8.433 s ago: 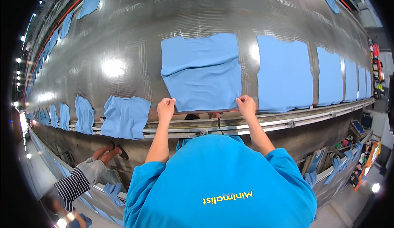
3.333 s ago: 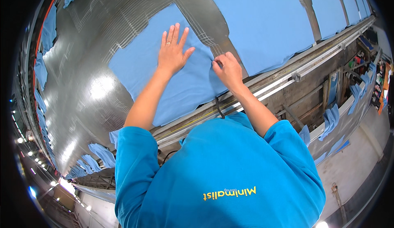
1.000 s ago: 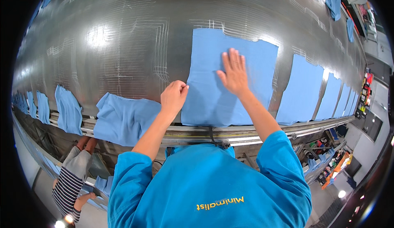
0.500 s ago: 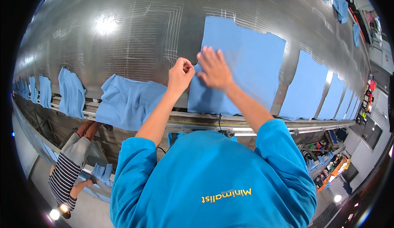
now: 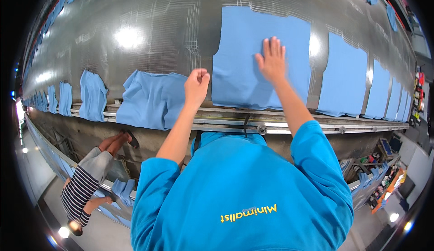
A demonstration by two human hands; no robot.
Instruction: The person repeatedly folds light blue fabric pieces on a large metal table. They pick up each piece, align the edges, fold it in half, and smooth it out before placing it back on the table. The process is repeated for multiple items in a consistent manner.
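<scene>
In front of me a blue fabric panel [image 5: 244,38] lies flat on a grey metal table [image 5: 149,29]. My right hand [image 5: 273,62] rests on it palm down, fingers stretched out and slightly apart. Just off the panel's left edge is my left hand [image 5: 197,87]. Its fingers are curled closed, and whatever may be inside them is hidden. To the left of that hand a rumpled blue fabric piece [image 5: 151,99] hangs partly over the table's near edge.
More flat blue panels [image 5: 343,75] run along the right; loosely draped blue pieces [image 5: 93,95] line the left. A metal rail [image 5: 298,127] follows the near edge. Behind on the left a person in a striped shirt [image 5: 81,187] stands at another table.
My right hand has slid from the panel's left edge toward its middle. My left hand stays beside the edge, fingers curled. The whole view has shifted slightly.
</scene>
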